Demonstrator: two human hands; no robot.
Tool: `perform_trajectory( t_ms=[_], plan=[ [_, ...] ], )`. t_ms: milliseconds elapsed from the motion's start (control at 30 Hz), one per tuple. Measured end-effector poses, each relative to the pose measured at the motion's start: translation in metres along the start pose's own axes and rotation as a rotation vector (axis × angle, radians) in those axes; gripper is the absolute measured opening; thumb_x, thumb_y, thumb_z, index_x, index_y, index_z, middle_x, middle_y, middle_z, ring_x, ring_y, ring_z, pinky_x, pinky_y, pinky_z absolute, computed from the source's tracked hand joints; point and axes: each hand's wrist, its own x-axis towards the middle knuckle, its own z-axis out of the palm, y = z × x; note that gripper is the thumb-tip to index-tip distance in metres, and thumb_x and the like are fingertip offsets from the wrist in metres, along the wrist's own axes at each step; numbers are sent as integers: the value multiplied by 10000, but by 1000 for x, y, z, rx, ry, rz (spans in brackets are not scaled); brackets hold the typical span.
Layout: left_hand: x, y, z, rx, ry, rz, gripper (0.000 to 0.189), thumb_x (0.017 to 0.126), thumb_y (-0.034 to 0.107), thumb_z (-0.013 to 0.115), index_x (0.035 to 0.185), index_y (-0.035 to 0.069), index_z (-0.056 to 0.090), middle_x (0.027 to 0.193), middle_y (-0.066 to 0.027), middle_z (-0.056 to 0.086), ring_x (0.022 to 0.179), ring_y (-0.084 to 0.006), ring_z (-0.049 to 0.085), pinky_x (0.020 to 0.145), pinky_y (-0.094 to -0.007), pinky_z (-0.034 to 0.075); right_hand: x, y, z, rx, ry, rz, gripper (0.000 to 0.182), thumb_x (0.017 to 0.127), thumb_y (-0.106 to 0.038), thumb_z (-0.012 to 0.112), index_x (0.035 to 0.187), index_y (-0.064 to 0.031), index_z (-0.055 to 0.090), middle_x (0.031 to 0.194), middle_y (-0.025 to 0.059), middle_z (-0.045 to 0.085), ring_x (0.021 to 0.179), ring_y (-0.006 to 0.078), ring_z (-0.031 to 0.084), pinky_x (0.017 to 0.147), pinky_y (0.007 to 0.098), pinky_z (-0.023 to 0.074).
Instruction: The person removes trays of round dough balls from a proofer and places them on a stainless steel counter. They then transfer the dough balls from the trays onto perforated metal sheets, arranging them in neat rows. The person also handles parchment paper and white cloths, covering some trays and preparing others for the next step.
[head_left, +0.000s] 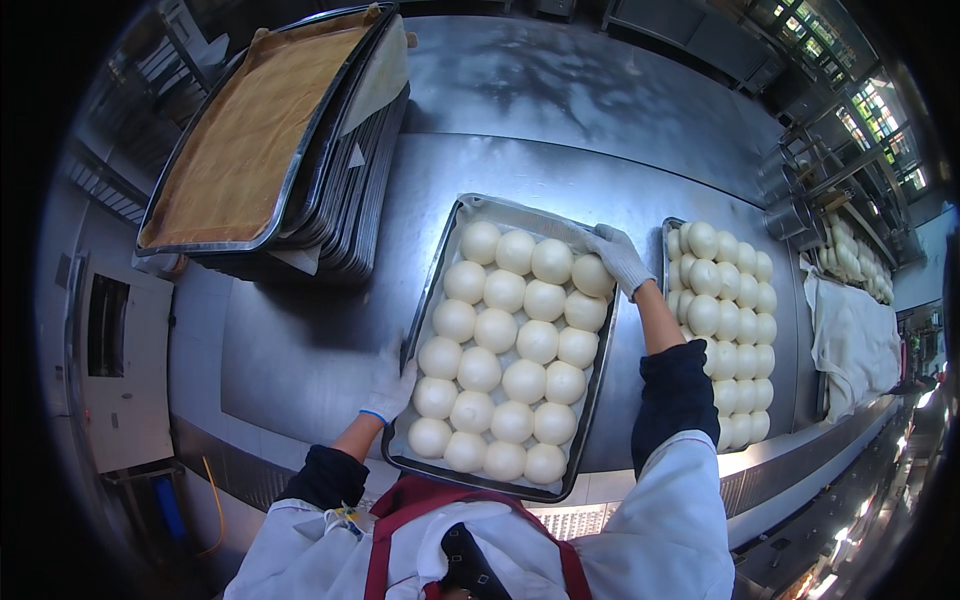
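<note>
A rectangular metal baking tray (480, 486) lies at a slant before me, its near end by my apron at the table's front edge. White liner paper covers its bottom. Several rows of smooth, round white dough balls (479, 369) fill it, many of them touching. My left hand (392, 384), in a white knit glove, holds the tray's left side near the front. Gloved in the same way, my right hand (621, 259) grips the far right part of the rim, beside a corner dough ball. Its fingertips reach over the paper's edge.
A tall stack of baking trays (367, 217) stands at the left, topped by one with a brown liner sheet (262, 127). Another tray of dough balls (726, 277) sits right on the steel table (315, 375). Farther right are a white cloth (851, 337) and more dough pieces (855, 255).
</note>
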Motion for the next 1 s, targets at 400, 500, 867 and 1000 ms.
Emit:
perform_trajectory(
  t_ms=[400, 500, 867, 1000],
  plan=[
    [281, 181, -40, 423, -120, 619, 631, 874, 109, 654, 1488, 125, 505, 1397, -242, 578, 1287, -444, 543, 1090, -469, 452, -67, -22, -13, 252, -92, -133, 158, 968, -196, 663, 997, -42, 682, 887, -31, 621, 819, 67, 543, 750, 226, 470],
    [305, 190, -45, 500, -389, 527, 442, 906, 130, 630, 1348, 131, 625, 1161, -231, 682, 1096, -440, 635, 969, -488, 505, -80, -38, -14, 333, -32, -85, 157, 989, -211, 657, 990, -56, 682, 877, -40, 617, 809, 56, 536, 737, 223, 463],
    [272, 146, -44, -135, -42, 301, 240, 1054, 256, 538, 1055, 32, 622, 896, -224, 671, 823, -397, 653, 778, -446, 524, -77, -32, -20, 647, 129, 0, 80, 977, -144, 681, 992, -66, 680, 901, -24, 656, 811, 74, 597, 727, 224, 498],
    [268, 187, -76, -325, 62, 358, 230, 1052, 230, 571, 1059, 8, 633, 860, -168, 678, 780, -263, 652, 759, -387, 533, -81, -53, -55, 647, 174, -73, 107, 950, -130, 725, 1011, -53, 683, 913, 17, 693, 838, 113, 661, 755, 255, 552]
  ],
)
